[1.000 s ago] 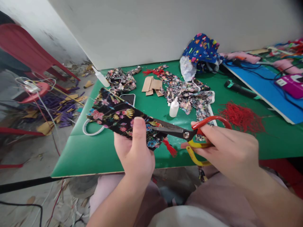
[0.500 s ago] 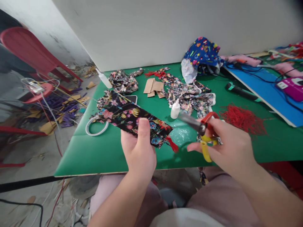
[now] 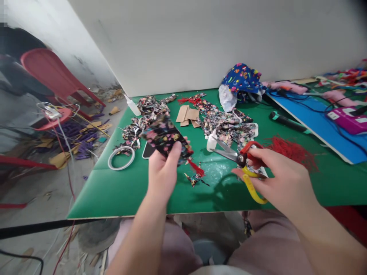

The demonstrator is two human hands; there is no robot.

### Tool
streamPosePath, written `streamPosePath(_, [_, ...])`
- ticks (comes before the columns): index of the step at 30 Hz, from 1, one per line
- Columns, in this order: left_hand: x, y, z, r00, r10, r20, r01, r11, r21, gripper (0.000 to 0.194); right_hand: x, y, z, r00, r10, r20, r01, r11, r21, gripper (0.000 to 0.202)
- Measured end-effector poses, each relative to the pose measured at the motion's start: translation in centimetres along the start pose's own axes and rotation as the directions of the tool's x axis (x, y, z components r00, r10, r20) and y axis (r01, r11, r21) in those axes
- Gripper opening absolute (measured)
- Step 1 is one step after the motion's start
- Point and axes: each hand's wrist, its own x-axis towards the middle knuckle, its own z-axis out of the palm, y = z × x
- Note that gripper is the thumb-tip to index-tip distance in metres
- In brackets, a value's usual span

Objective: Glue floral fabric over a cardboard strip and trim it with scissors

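My left hand (image 3: 164,166) grips a strip of black floral fabric (image 3: 162,133), thumb on top; the strip is blurred. A red tassel (image 3: 196,168) hangs at its near right corner. My right hand (image 3: 282,173) has its fingers in the handles of a pair of scissors (image 3: 242,158), one handle red and one yellow. The blades are spread and point left toward the fabric, apart from it. Below the tassel lies a small fabric scrap (image 3: 196,180). Behind the blade tips stands a white squeeze bottle (image 3: 211,141).
On the green table (image 3: 114,198) lie a tape roll (image 3: 110,162), a phone (image 3: 146,151), cardboard pieces (image 3: 187,114), floral scraps (image 3: 220,122), red threads (image 3: 292,152) and a box cutter (image 3: 289,123). A second bottle (image 3: 132,105) stands at the far left. Blue fabric (image 3: 242,78) is bunched at the back.
The scissor blades have spread apart. My left hand has drawn the strip slightly left and turned it, and a small scrap now shows on the table below it. The view has tilted up a little.
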Motion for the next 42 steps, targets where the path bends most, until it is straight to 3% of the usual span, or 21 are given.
streamPosePath(2, [2.2, -0.7, -1.8, 0.998, -0.028, 0.059, 0.001, 0.91, 0.415, 0.034, -0.1, 0.0, 0.0, 1.0, 0.024, -0.011, -0.024, 1.0, -0.003, 0.027])
streamPosePath(4, [4.2, -1.3, -3.1, 0.982, -0.093, 0.164, -0.056, 0.686, 0.725, 0.036, -0.2, -0.1, -0.1, 0.999, 0.036, -0.034, -0.036, 0.999, -0.009, 0.027])
streamPosePath(7, [6.0, -1.7, -3.8, 0.965, -0.143, 0.22, -0.089, 0.611, 0.787, 0.032, -0.3, -0.1, -0.3, 0.997, 0.016, -0.072, -0.018, 0.999, -0.027, 0.027])
streamPosePath(21, [5.4, -2.7, -4.1, 0.961, -0.082, 0.263, -0.172, 0.568, 0.805, 0.034, 0.4, 0.6, 1.1, 0.979, -0.162, -0.12, 0.15, 0.983, -0.104, 0.019])
streamPosePath(25, [4.8, -2.8, -4.0, 0.969, -0.023, 0.245, -0.188, 0.571, 0.799, 0.036, 0.4, 0.9, 2.2, 0.988, -0.132, -0.086, 0.125, 0.989, -0.078, 0.023])
streamPosePath(28, [3.7, -2.6, -3.3, 0.975, 0.067, 0.212, -0.209, 0.596, 0.775, 0.039, 0.3, 1.2, 3.1, 0.991, -0.118, -0.065, 0.11, 0.988, -0.109, 0.04])
streamPosePath(31, [2.1, -2.1, -2.1, 0.907, 0.196, 0.373, -0.39, 0.727, 0.565, 0.033, 0.7, 1.1, 3.5, 0.99, -0.116, -0.077, 0.105, 0.985, -0.137, 0.039])
streamPosePath(34, [1.2, -1.6, -0.9, 0.84, 0.2, 0.504, -0.456, 0.764, 0.457, 0.033, 1.3, 0.7, 3.7, 0.997, -0.046, -0.056, 0.042, 0.996, -0.074, 0.034])
streamPosePath(37, [1.0, -1.2, -0.6, 0.836, 0.063, 0.545, -0.344, 0.834, 0.431, 0.036, 1.4, 0.5, 4.2, 0.997, 0.059, 0.057, -0.065, 0.992, 0.111, 0.03])
streamPosePath(40, [1.1, -0.9, -0.6, 0.831, -0.048, 0.554, -0.231, 0.876, 0.423, 0.036, 1.2, 0.1, 4.9, 0.962, 0.177, 0.206, -0.24, 0.909, 0.34, 0.033])
streamPosePath(42, [1.1, -0.8, -0.7, 0.81, -0.066, 0.583, -0.222, 0.885, 0.409, 0.036, 1.3, -0.3, 5.2, 0.93, 0.259, 0.259, -0.351, 0.834, 0.426, 0.034])
